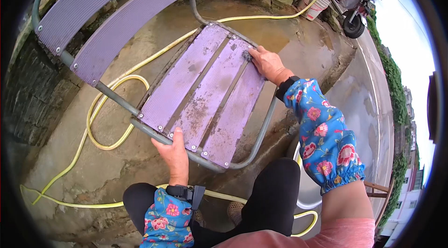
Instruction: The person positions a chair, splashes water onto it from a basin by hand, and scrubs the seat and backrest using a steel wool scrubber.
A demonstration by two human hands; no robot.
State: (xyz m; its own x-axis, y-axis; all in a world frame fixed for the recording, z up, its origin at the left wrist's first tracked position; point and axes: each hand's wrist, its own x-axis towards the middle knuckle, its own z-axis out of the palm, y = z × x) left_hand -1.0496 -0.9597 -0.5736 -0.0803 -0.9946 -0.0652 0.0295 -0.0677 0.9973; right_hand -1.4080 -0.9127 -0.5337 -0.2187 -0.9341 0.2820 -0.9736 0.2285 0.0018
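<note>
A purple slatted chair [198, 103] with a grey metal frame stands in front of me, its seat marked with dark dirt. My right hand [269, 64] is at the far right part of the seat, its fingers closed on a small dark scouring pad [246, 55] pressed on the slats. With my left hand [175, 152] I grip the near left edge of the chair's frame, the thumb over the end of a slat and the other fingers partly hidden below.
A yellow hose [93, 117] loops over the wet concrete at the left and passes behind the chair. Part of a metal basin [310, 187] shows beside my right knee. A white bucket [317, 6] and a motorbike [355, 17] stand at the back right. Stone wall at left.
</note>
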